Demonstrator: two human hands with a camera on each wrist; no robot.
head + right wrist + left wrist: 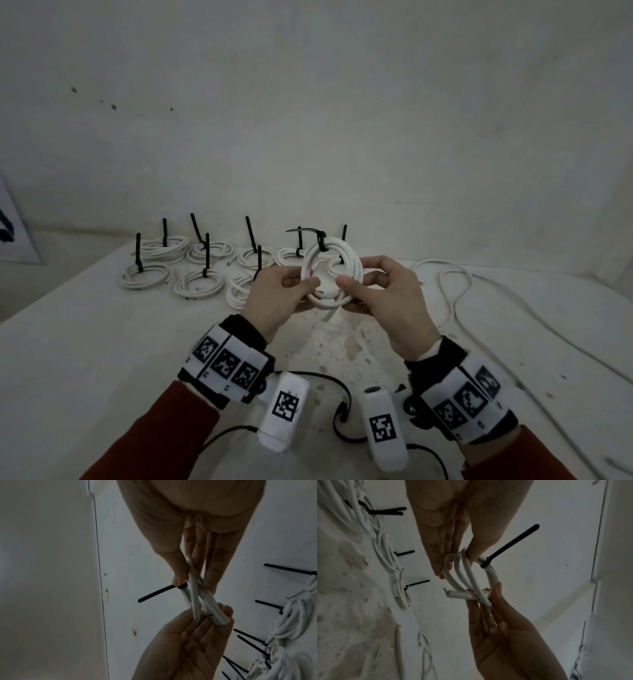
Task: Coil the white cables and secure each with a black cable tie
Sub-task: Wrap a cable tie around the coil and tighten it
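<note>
White springy plastic cable coil, black-tied on top, I'm pinching by both rims, left hand and right hand, since loose ends look ready to unwind.

Counts, as I read them from the head view. Coils: I count nine, eight lying on the table and one held coil. Of the eight, five form the back row, the fifth partly hidden, and three the front row. Ties: nine, one per coil, eight upright ties and the held coil's tie. Hands: two, left hand and right hand, both pinching the held coil. Loose cable: at least one; I cannot tell further. Wrist bands: two. Camera pods: two.
</note>
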